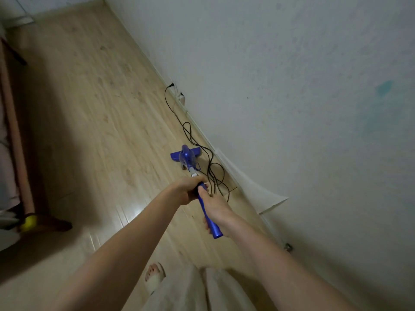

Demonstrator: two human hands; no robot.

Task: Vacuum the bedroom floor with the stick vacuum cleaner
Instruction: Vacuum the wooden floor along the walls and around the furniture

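A blue stick vacuum cleaner (187, 157) stands on the light wooden floor (94, 122), its floor head close to the wall's skirting. My left hand (187, 189) grips the upper part of the blue handle (210, 221). My right hand (216, 209) holds the handle just below it, fingers wrapped round the shaft. The vacuum's black cord (202, 151) runs along the floor beside the head, in loose loops, to a wall socket (171, 85).
A pale wall (292, 86) runs along the right. A wooden bed frame (15, 135) and its leg (57, 223) line the left edge. A strip of wallpaper (253, 187) peels off low on the wall. My foot in a sandal (155, 274) shows below.
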